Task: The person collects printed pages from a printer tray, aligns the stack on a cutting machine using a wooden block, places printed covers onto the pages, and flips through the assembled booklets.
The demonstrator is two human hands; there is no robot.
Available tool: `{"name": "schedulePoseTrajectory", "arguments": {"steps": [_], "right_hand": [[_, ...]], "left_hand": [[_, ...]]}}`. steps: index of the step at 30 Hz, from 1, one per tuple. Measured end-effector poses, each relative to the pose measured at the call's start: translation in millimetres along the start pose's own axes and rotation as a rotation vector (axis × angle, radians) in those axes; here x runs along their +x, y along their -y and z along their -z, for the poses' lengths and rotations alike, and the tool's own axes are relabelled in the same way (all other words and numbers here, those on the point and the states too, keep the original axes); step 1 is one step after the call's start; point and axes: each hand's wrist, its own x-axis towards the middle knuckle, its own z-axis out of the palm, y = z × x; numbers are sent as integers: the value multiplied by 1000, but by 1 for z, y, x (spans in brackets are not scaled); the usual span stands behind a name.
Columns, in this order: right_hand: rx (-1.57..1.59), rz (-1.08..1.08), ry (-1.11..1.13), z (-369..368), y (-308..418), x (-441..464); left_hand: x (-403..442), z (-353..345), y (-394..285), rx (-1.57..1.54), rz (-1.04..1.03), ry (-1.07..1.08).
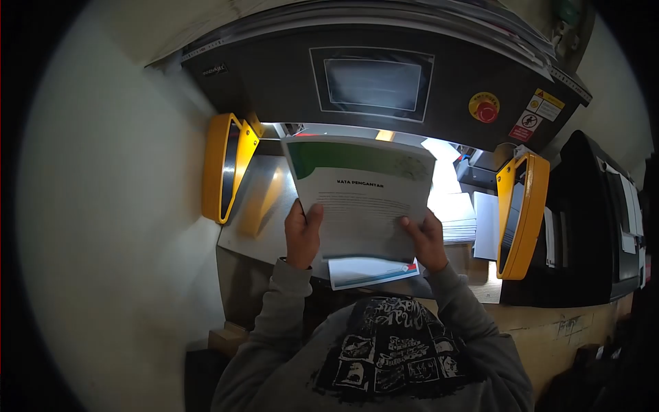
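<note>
A printed sheet or stack of paper [364,206] with a green band along its top is held up over the machine's metal table [264,182]. My left hand [303,233] grips its left edge, thumb on the front. On the right edge, my right hand [425,238] closes the same way, thumb on the page. Whether it is one sheet or several cannot be made out. Below its lower edge lies another paper [374,272] with blue and red at its border. To the right, a white paper stack [456,216] rests on the lit table.
Yellow guards stand at the left [221,168] and right [527,216] of the table. The dark machine panel [274,75] above carries a screen [373,84] and a red emergency button [487,112]. A black unit [590,233] is at far right.
</note>
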Motion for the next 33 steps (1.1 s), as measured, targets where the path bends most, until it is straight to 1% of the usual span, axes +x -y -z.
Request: {"name": "schedulePoseTrajectory", "arguments": {"steps": [2, 3, 4, 6, 8, 10, 11, 12, 14, 15, 16, 18, 20, 21, 22, 24, 26, 27, 28, 29, 30, 32, 33], "right_hand": [[-64, 72, 76, 7, 4, -2], [-134, 95, 101, 11, -9, -3], [-135, 101, 110, 11, -21, -5], [-347, 247, 37, 7, -33, -6], [-400, 255, 48, 5, -30, -1], [-329, 58, 138, -4, -5, 12], [-367, 84, 127, -8, -3, 20], [-369, 93, 124, -13, -4, 28], [-211, -20, 257, -24, -16, 40], [-59, -127, 290, -31, -30, 45], [-29, -209, 322, -39, -32, 48], [-85, -202, 324, -51, -49, 50], [-354, -396, 491, -50, -40, 58], [-564, -496, 503, -52, -31, 60], [-1075, -281, 727, -46, -23, 63], [-1219, 148, 844, -35, 12, 64], [-961, 568, 712, -39, 81, 70], [-919, 549, 596, -43, 129, 69], [-869, 525, 483, -47, 176, 70], [-900, 876, 169, -44, 207, 74], [-958, 896, -66, -37, 237, 80], [-1337, 1115, -540, -28, 281, 102], [-1339, 1118, -535, -16, 284, 112]], "left_hand": [[-1, -1, -10, -151, -161, 44], [-2, 0, 2, -172, -192, 46], [-3, -2, 16, -171, -200, 38], [-5, -12, 34, -69, -269, -47], [-4, -9, 39, -34, -291, -86], [2, 3, 31, 37, -141, 23], [2, 4, 23, -21, -167, -27], [3, 11, 21, -23, -176, -25], [-3, 38, 20, 71, 103, 18], [-5, 53, 33, -10, 237, 6], [-7, 65, 47, -90, 369, -5], [-14, 78, 57, -146, 377, -36], [-17, 95, 66, -110, 457, -27], [-18, 103, 75, -32, 453, -26], [-16, 111, 90, 44, 441, -22], [-13, 137, 149, 284, 461, -2], [-15, 122, 110, 0, 530, -54], [-14, 114, 91, -3, 510, -48], [-15, 109, 74, 8, 568, -60], [-14, 106, 66, 20, 631, -73], [-12, 107, 66, 19, 627, -72], [-12, 108, 68, 24, 658, -64], [-14, 106, 63, 18, 658, -66]]}}
